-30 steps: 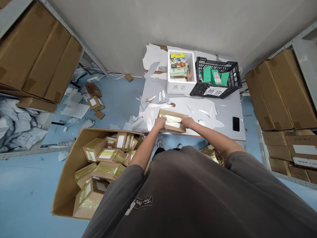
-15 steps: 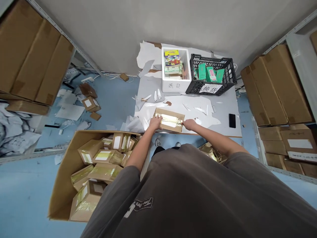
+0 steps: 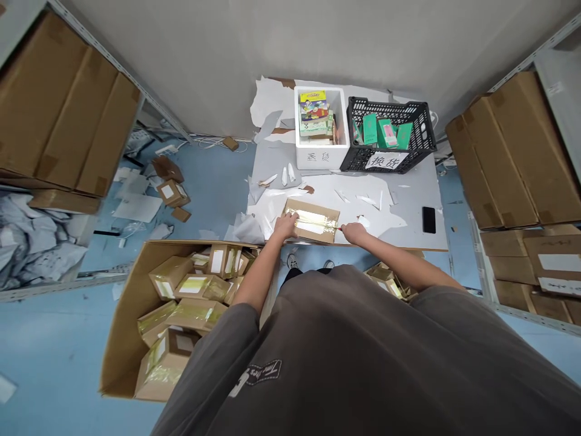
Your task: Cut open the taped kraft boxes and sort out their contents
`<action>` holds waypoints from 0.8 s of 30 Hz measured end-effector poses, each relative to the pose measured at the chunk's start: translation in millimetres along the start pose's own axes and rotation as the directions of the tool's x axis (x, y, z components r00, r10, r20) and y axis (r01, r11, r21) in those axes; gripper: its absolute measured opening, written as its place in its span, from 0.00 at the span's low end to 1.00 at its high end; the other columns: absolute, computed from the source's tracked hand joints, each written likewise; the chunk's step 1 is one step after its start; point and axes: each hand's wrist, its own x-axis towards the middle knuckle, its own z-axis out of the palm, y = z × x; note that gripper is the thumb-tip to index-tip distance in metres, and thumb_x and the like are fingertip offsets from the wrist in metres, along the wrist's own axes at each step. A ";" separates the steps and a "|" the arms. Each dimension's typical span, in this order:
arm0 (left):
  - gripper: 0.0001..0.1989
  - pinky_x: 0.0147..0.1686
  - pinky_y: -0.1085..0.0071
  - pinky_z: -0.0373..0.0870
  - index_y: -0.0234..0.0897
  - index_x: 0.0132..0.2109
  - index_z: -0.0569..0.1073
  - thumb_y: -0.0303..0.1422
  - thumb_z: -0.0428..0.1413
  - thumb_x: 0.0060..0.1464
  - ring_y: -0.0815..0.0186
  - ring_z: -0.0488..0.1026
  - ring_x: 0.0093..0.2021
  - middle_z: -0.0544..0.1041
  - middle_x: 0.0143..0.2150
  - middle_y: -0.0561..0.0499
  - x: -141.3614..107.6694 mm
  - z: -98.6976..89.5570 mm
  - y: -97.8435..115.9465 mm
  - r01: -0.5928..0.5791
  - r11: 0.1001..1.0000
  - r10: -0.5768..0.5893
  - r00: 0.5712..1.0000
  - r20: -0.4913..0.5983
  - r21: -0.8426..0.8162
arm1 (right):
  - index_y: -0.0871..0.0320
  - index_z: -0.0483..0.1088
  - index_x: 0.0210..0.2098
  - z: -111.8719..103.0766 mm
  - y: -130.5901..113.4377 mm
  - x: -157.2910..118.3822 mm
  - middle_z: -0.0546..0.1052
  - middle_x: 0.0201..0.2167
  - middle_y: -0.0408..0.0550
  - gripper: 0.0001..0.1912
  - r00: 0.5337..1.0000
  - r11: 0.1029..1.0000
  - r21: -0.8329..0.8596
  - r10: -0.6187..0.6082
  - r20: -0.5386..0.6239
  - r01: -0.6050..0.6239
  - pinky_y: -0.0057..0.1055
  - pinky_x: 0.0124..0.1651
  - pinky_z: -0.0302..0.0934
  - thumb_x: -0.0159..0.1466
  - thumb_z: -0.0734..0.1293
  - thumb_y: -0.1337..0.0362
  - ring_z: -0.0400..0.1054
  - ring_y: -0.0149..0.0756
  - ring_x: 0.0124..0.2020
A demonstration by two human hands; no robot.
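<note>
A taped brown carton (image 3: 318, 223) with a white label lies at the front edge of the table (image 3: 413, 206). My left hand (image 3: 285, 226) rests on the carton's left end, fingers spread over its top. Just right of the carton, my right hand (image 3: 354, 233) is closed around a small tool, probably a cutter; only its thin red and dark tip (image 3: 340, 229) shows, pointing at the carton's right end. Scraps of white paper (image 3: 368, 200) lie behind the carton.
A white foam box (image 3: 322, 157) with small packages and a black crate (image 3: 399, 165) with green boxes stand at the back. A phone (image 3: 428, 220) lies at the right. Left of my body, a large open carton (image 3: 118, 339) holds several taped parcels.
My right hand has moved slightly right, away from the carton's end, and the tip of the tool now shows. My left hand stays on the carton.
</note>
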 end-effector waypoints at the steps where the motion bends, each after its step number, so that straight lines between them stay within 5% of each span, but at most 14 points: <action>1: 0.43 0.64 0.55 0.69 0.45 0.65 0.68 0.38 0.78 0.46 0.46 0.69 0.67 0.73 0.67 0.39 -1.4 -1.1 0.8 0.001 1.000 -0.001 1.000 0.002 0.005 | 0.65 0.77 0.59 2.6 5.6 -0.7 0.81 0.55 0.73 0.17 1.000 1.000 0.025 0.005 -0.003 -0.005 0.44 0.57 0.69 0.73 0.65 0.73 0.78 0.59 0.60; 7: 0.47 0.64 0.54 0.67 0.44 0.68 0.65 0.39 0.78 0.45 0.44 0.68 0.68 0.72 0.67 0.38 -7.4 -5.3 4.0 0.003 0.999 -0.002 1.000 -0.015 0.040 | 0.60 0.76 0.49 16.5 57.5 3.1 0.83 0.44 0.64 0.13 0.991 0.952 0.302 0.088 -0.104 -0.053 0.37 0.46 0.69 0.77 0.67 0.56 0.80 0.52 0.46; 11: 0.46 0.66 0.51 0.64 0.43 0.68 0.68 0.41 0.77 0.46 0.42 0.66 0.69 0.74 0.67 0.36 -11.2 -7.9 8.7 -0.014 0.990 0.019 0.999 -0.035 0.137 | 0.55 0.70 0.49 16.1 52.9 36.9 0.81 0.40 0.52 0.26 0.941 0.748 0.662 0.260 -0.216 -0.055 0.32 0.37 0.66 0.70 0.72 0.39 0.76 0.44 0.36; 17: 0.51 0.70 0.44 0.56 0.40 0.72 0.67 0.47 0.76 0.45 0.34 0.62 0.73 0.69 0.71 0.30 -13.1 -10.6 32.0 0.049 0.972 -0.042 0.998 -0.037 0.229 | 0.54 0.66 0.52 22.0 3.0 91.5 0.82 0.45 0.52 0.28 0.905 0.543 0.832 0.401 -0.144 -0.109 0.33 0.41 0.68 0.62 0.79 0.48 0.77 0.46 0.43; 20: 0.51 0.73 0.45 0.54 0.43 0.76 0.62 0.49 0.73 0.51 0.37 0.58 0.76 0.66 0.75 0.33 -5.0 -4.3 63.3 -0.070 0.982 0.074 0.997 -0.016 0.175 | 0.53 0.66 0.52 26.0 -3.2 101.4 0.82 0.49 0.54 0.26 0.897 0.530 0.841 0.417 -0.148 -0.107 0.34 0.46 0.69 0.64 0.79 0.51 0.78 0.48 0.49; 24: 0.42 0.68 0.51 0.64 0.43 0.72 0.66 0.43 0.71 0.55 0.43 0.63 0.72 0.68 0.71 0.36 17.1 6.0 109.4 -0.210 0.970 0.206 0.977 0.048 0.118 | 0.54 0.65 0.52 25.1 0.2 106.9 0.82 0.53 0.56 0.27 0.908 0.549 0.828 0.395 -0.137 -0.114 0.33 0.49 0.69 0.65 0.78 0.50 0.78 0.48 0.53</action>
